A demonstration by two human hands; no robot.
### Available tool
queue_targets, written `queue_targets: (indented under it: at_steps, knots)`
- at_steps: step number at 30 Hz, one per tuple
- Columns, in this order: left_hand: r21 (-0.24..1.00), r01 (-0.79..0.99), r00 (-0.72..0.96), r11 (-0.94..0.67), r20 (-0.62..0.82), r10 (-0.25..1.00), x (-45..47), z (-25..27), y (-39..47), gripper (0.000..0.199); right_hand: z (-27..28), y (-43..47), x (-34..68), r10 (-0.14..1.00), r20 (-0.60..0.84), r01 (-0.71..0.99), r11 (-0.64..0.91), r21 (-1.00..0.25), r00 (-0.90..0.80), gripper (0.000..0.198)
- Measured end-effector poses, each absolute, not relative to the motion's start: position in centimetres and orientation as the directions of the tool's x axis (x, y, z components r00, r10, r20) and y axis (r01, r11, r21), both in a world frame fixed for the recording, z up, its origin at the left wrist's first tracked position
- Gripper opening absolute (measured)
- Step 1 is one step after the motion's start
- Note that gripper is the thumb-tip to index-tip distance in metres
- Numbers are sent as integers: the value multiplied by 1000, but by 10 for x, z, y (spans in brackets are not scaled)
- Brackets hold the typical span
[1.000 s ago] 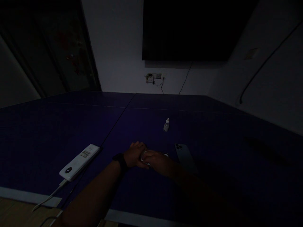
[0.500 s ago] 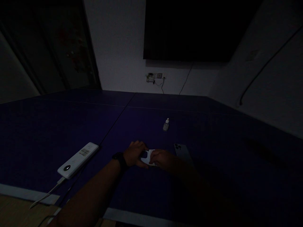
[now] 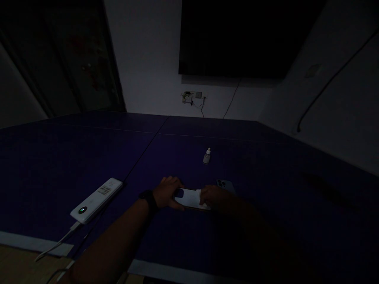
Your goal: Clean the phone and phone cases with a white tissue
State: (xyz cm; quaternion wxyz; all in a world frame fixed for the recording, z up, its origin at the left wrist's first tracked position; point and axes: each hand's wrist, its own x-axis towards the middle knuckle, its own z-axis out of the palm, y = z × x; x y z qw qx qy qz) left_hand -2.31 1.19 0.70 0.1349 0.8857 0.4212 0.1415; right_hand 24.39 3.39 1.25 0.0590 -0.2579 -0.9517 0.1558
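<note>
A pale phone case (image 3: 189,199) with a dark camera cutout lies lengthwise on the blue table. My left hand (image 3: 168,193), with a dark watch on its wrist, grips the case's left end between thumb and fingers. At the other end, my right hand (image 3: 211,196) is closed on a white tissue (image 3: 199,192) pressed against the case's surface; most of the tissue is hidden by the fingers. Just behind my right hand lies a phone (image 3: 226,184), camera lenses up and partly covered by the hand. Beyond the case a small dropper bottle (image 3: 207,157) with a white top stands upright.
A white power bank (image 3: 97,200) with a lit display lies at the left, its white cable (image 3: 56,244) running over the table's front edge. A dark screen (image 3: 233,35) hangs on the wall above sockets (image 3: 195,95). The room is dim.
My right hand has slid to the right along the phone case with the tissue, uncovering the case's middle and covering more of the phone. My left hand keeps its hold.
</note>
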Motion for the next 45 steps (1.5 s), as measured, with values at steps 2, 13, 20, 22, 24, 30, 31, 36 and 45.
queue_targets:
  at_steps: [2, 13, 20, 22, 24, 30, 31, 36, 45]
  knots:
    - [361, 705, 609, -611, 133, 782, -23, 7, 12, 73, 15, 32, 255, 526, 32, 488, 808, -330, -850, 29]
    - [369, 706, 606, -604, 124, 785, -23, 8, 11, 71, 15, 18, 257, 594, -37, 563, 738, -372, -804, 21]
    - [372, 704, 606, -605, 130, 785, -23, 9, 11, 70, 31, 7, 251, 669, -60, 658, 705, -265, -741, 21]
    - [373, 701, 607, -608, 135, 783, -23, 8, 11, 70, 32, 2, 253, 730, -79, 725, 649, -228, -679, 17]
    - [373, 699, 609, -610, 136, 782, -23, 8, 11, 70, 31, -2, 254, 787, -120, 792, 579, -195, -605, 15]
    - [367, 703, 605, -609, 143, 783, -23, 7, 11, 72, 18, -7, 253, 723, -84, 725, 666, -179, -685, 13]
    - [366, 702, 606, -611, 143, 783, -23, 7, 11, 72, 16, -8, 256, 720, -63, 717, 671, -190, -691, 15]
    - [358, 698, 616, -620, 142, 775, -24, 6, 13, 72, 14, -20, 268, 725, -55, 701, 639, -318, -686, 47]
    - [332, 725, 600, -603, 125, 790, -22, 6, 14, 68, 34, -35, 212, 652, 29, 585, 697, -414, -757, 43]
